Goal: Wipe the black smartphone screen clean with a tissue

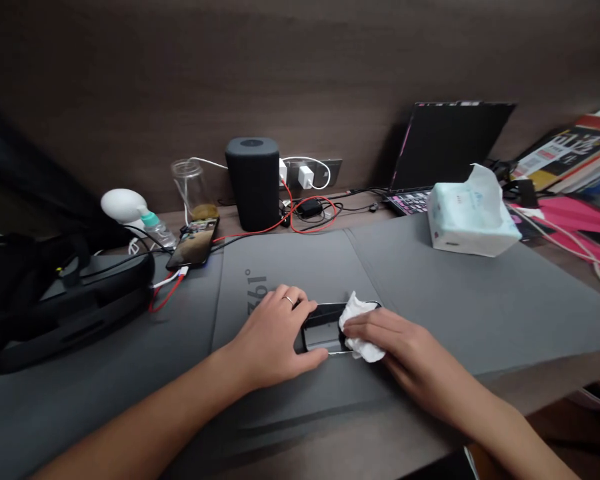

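A dark phone [323, 328] lies flat on the grey desk mat [455, 293], screen up. My left hand [275, 333], a ring on one finger, clasps the phone's left end, thumb on the near edge and fingers over the far edge. My right hand [390, 337] presses a crumpled white tissue [357, 327] onto the right part of the screen, fingers closed over it.
Behind stand a black speaker [253, 181], a glass jar [193, 190], a second lit phone [194, 242] on red and white cables, a small bottle [156, 228] and a wall socket. A tissue pack [470, 217], laptop [445, 153] and books [575, 157] sit right. A black device [65, 300] sits left.
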Demonstrator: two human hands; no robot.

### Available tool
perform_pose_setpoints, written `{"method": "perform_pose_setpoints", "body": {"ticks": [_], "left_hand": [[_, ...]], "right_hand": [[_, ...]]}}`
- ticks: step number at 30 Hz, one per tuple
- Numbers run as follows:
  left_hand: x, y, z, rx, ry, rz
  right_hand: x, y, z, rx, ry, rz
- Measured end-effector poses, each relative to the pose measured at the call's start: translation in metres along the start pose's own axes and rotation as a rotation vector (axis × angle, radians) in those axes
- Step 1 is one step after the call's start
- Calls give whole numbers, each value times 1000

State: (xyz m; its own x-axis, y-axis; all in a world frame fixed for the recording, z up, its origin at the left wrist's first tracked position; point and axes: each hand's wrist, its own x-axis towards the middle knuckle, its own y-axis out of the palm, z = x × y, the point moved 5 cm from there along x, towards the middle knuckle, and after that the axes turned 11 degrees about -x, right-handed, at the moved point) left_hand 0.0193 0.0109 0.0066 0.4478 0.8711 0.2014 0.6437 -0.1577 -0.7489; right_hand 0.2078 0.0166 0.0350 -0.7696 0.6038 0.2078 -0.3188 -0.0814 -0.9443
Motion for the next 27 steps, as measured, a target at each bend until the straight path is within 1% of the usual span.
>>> {"method": "perform_pose_setpoints", "body": {"ticks": [2,5,8,11,14,17,19,21,23,27], "left_hand": [[1,0,-1,-7,-6,0],[2,-1,-2,-13,-6,2],[3,-1,-3,-16,3,3],[3,-1,-2,-8,-11,3],[3,-1,-1,-6,-25,18],[2,-1,0,-7,-29,24],[2,-1,0,-4,-29,19],[1,0,1,-5,-28,18],[0,0,1,-6,-25,15],[1,0,0,1,-21,12]], "right_hand": [[13,5,12,43,-24,6],[26,11,27,81,-39,-30],[30,14,32,76,-29,-71],[21,13,21,70,-5,-46],[2,5,-1,19,42,-29],[-21,-3,-25,-55,105,-47],[-32,-6,-34,-94,133,-61],[-37,-8,-37,-123,137,-81],[-35,-8,-32,-138,131,-93],[-12,0,-10,-87,105,-60]]}}
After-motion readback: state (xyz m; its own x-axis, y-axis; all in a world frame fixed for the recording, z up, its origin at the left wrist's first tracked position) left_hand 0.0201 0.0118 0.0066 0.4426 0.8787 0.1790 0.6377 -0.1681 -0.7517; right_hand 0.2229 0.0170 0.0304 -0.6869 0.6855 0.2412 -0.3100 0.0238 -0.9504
